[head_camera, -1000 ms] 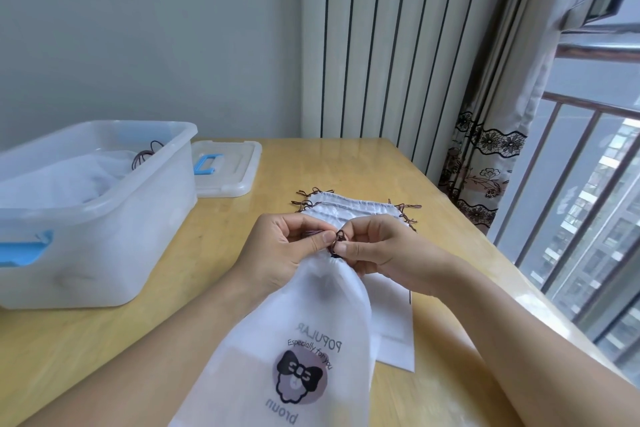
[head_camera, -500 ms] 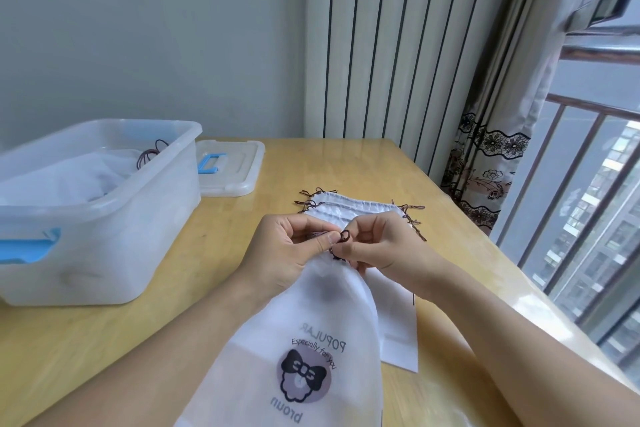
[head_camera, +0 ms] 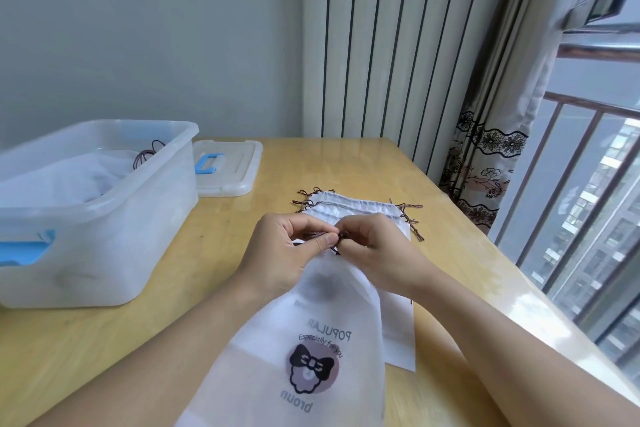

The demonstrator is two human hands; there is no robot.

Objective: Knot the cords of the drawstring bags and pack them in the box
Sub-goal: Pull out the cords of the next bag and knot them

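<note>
Between both hands, the cord (head_camera: 335, 242) is sitting at the bag (head_camera: 311, 340) mouth; left hand (head_camera: 287, 250) and right hand (head_camera: 377, 246) fingers are pinching it, bag trailing toward the person, box (head_camera: 104, 218) lying left.

The drawstring bag (head_camera: 311, 340) was translucent white, printed with a black bow on a mauve disc and dark lettering. Its cord (head_camera: 337, 243) was dark brown. The box (head_camera: 104, 218) was frosted clear with blue latches; its lid (head_camera: 228, 166) carried a blue handle. The counter (head_camera: 173, 322) was pale yellow wood.
</note>
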